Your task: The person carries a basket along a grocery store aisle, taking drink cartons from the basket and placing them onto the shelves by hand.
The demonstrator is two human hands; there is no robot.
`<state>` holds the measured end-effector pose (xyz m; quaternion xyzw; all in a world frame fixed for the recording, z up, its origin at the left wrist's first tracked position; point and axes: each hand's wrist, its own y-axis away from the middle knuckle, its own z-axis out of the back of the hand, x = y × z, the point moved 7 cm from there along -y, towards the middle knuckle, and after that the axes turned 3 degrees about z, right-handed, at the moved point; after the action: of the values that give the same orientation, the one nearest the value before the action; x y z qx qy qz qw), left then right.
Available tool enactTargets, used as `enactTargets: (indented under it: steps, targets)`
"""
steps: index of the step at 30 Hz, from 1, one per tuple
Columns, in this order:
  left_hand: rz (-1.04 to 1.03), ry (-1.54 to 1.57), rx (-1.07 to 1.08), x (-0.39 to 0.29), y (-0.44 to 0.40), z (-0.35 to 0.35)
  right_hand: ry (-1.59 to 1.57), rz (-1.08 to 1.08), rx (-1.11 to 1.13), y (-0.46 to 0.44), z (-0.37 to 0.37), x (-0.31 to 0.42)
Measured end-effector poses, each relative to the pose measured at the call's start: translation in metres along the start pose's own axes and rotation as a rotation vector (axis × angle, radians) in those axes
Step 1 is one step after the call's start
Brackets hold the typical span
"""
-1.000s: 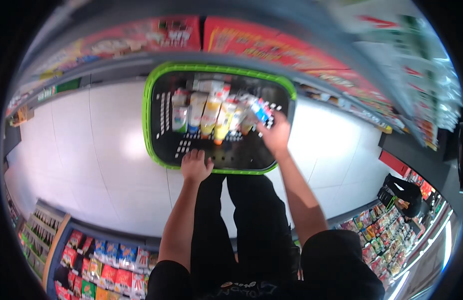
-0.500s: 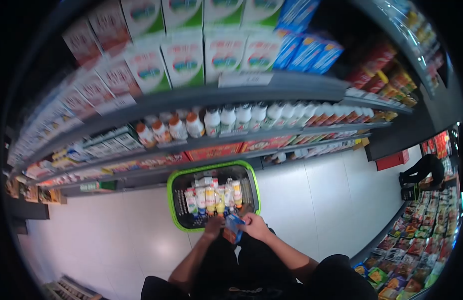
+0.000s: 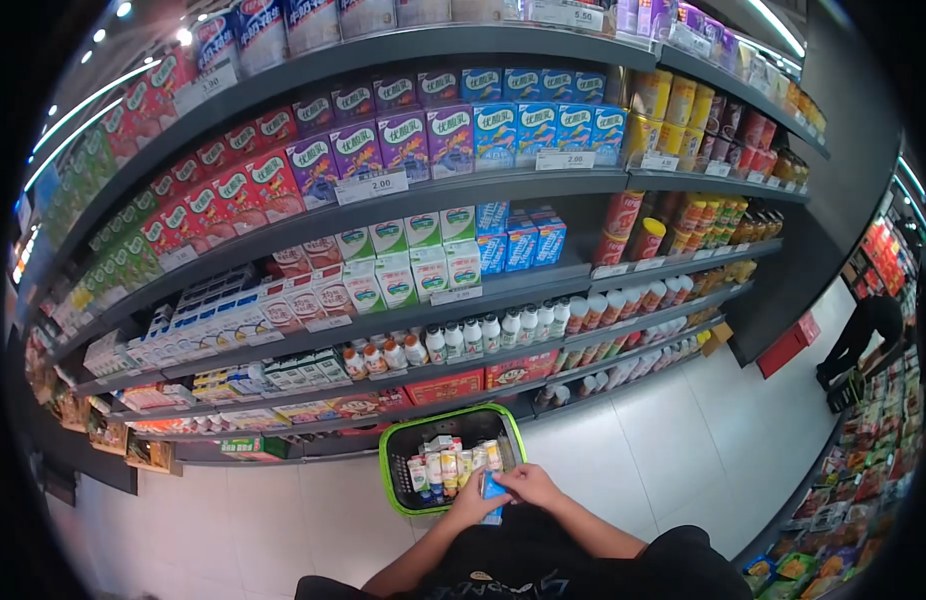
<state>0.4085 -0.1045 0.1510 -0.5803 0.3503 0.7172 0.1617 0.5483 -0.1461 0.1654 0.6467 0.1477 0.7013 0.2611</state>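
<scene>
A small blue drink carton (image 3: 494, 490) is held low in front of my body, at the near side of the basket. My left hand (image 3: 470, 503) is wrapped around it from the left. From the right, the closed fingers of my right hand (image 3: 533, 486) meet the carton's upper edge; their tips are partly hidden. Just beyond my hands, the black shopping basket (image 3: 391, 480) with a bright green rim stands on the floor. Several bottles and cartons (image 3: 449, 468) in white and yellow are packed upright inside it.
Ahead, a long dark shelf (image 3: 383, 190) carries rows of drink cartons, bottles and cans. Similar blue cartons (image 3: 523, 246) stand on a middle level. A person in black (image 3: 863, 335) bends near a dark basket at the right, beside packaged goods (image 3: 848, 480). Pale floor tiles (image 3: 283, 510) lie below.
The view has tilted up, showing more shelf levels. The carton has been turned and is now gripped by my left hand, with my right hand's fingers curled closer against it.
</scene>
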Motion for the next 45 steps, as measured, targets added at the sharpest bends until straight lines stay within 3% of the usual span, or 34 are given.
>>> enactTargets:
  steps: [1, 3, 6, 7, 9, 10, 11, 14, 19, 22, 28, 32, 33, 35, 36, 38, 40, 41, 43, 44, 45]
  targets:
    - [0.045, 0.113, 0.036, -0.028, 0.004, 0.001, -0.084, 0.005, 0.045, 0.002, 0.000, 0.004]
    - [0.078, 0.187, -0.038, -0.020, -0.008, 0.009, -0.186, 0.082, 0.095, 0.005, 0.004, 0.024]
    - [0.176, 0.689, -0.022, -0.055, -0.015, 0.010, -0.273, 0.274, 0.063, 0.005, 0.024, 0.066]
    - [0.134, 0.871, 0.022, -0.074, -0.020, 0.011, -0.333, 0.391, 0.079, 0.004, 0.030, 0.083]
    - [0.007, 1.069, 0.346, -0.126, -0.022, 0.009, -0.350, 0.524, 0.110, 0.002, 0.045, 0.117]
    - [-0.105, 1.025, 0.235, -0.157, -0.026, 0.011, -0.346, 0.582, 0.150, 0.007, 0.052, 0.138]
    - [-0.049, 1.049, 0.233, -0.164, -0.029, 0.011, -0.398, 0.586, 0.181, 0.014, 0.057, 0.158]
    - [-0.241, 0.994, 0.225, -0.214, -0.041, 0.013, -0.380, 0.626, 0.253, 0.029, 0.074, 0.196]
    - [-0.342, 0.895, 0.273, -0.248, -0.042, 0.007, -0.323, 0.711, 0.342, 0.034, 0.094, 0.226]
    - [-0.364, 0.785, 0.172, -0.241, -0.050, 0.006, -0.297, 0.737, 0.387, 0.024, 0.103, 0.234]
    - [-0.171, 0.744, 0.068, -0.210, -0.055, -0.017, 0.090, 0.571, 0.575, -0.008, 0.099, 0.221]
    - [-0.092, 0.790, 0.083, -0.141, -0.073, -0.017, 0.228, 0.547, 0.558, -0.010, 0.098, 0.215]
    - [0.049, 0.775, -0.020, -0.114, -0.075, -0.012, 0.230, 0.546, 0.572, -0.010, 0.095, 0.213]
    - [0.320, 0.609, -0.257, -0.046, -0.072, 0.008, 0.525, 1.047, 0.171, 0.001, 0.108, 0.239]
    - [0.451, 0.456, -0.390, 0.000, -0.062, 0.022, 0.525, 1.052, 0.185, -0.002, 0.109, 0.242]
    - [0.546, 0.433, -0.485, 0.108, -0.035, 0.042, 0.467, 1.072, 0.043, -0.015, 0.126, 0.258]
    - [0.689, 0.407, -0.741, 0.177, 0.031, 0.045, 0.427, 1.189, -0.022, -0.009, 0.143, 0.294]
    - [0.861, 0.302, -0.905, 0.229, 0.074, 0.042, 0.463, 1.340, -0.097, -0.009, 0.151, 0.310]
    - [1.222, -0.012, -0.586, 0.270, 0.146, 0.019, 0.401, 1.380, -0.195, -0.010, 0.168, 0.339]
    - [1.306, 0.182, -0.526, 0.359, 0.181, -0.003, 0.411, 1.480, -0.272, -0.012, 0.176, 0.353]
    - [1.318, 0.062, -0.388, 0.345, 0.207, -0.024, 0.385, 1.449, -0.338, -0.023, 0.183, 0.361]
